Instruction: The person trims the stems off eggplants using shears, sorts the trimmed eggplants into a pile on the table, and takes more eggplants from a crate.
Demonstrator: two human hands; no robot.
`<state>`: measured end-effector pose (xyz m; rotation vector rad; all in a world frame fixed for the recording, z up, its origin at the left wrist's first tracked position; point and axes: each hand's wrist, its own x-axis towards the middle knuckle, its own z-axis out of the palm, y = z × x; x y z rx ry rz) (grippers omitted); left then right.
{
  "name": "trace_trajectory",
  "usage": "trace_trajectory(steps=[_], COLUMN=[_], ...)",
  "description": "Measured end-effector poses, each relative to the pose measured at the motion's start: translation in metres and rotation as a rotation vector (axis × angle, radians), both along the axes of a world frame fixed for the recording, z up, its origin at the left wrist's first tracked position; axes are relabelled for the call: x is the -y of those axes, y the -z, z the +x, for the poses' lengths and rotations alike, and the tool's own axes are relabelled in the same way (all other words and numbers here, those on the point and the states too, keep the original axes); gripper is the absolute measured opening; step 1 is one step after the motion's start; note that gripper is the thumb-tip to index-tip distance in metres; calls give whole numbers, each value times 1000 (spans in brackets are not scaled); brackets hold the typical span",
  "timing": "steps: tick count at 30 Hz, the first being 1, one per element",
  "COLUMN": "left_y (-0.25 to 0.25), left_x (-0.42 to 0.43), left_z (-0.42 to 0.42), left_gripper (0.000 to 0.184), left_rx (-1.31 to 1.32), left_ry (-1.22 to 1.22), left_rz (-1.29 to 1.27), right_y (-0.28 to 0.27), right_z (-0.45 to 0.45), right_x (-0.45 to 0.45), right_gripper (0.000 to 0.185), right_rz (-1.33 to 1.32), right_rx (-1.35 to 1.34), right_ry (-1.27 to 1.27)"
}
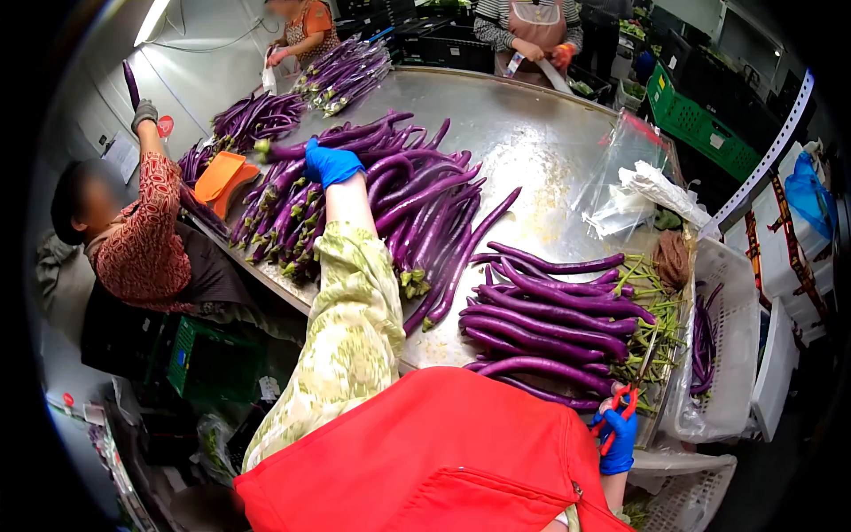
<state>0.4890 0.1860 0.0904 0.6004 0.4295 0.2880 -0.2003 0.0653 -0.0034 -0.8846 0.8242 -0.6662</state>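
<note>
My left hand (333,163), in a blue glove, reaches out to the big pile of long purple eggplants (425,191). Its fingers are closed round one eggplant (288,152), whose green cap end points left. Down at the right, my right hand (620,441), also blue-gloved, grips red-handled scissors (628,403). The blades point up along the cut stems and green caps (651,310) of a second, neater row of eggplants (541,328). These lie side by side with their stem ends to the right.
Everything lies on a metal table (523,133). An orange scoop-like tool (222,180) lies left of the pile. Plastic bags (629,191) and a brown cloth (671,260) are at the right, beside a white crate (722,355). A co-worker (146,239) at left raises an eggplant; others stand behind the table.
</note>
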Motion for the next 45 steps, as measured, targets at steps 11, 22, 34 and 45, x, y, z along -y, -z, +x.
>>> trace_trajectory(steps=[11,22,34,45], left_y=[4,-28,46,-18], left_x=[-68,-40,-20,88], left_z=[-108,-141,36,-226], left_gripper=[47,44,88,30], left_rx=[-39,958,428,914], left_ry=[759,453,751,979], left_rz=[-5,1492,2154,1204], right_y=[9,9,12,15], right_z=[-2,8,23,10], right_x=[6,4,-7,-1], right_gripper=[58,58,61,62], right_rz=[-7,10,69,-12], right_rx=[45,43,-27,-68], right_ry=[9,34,122,212])
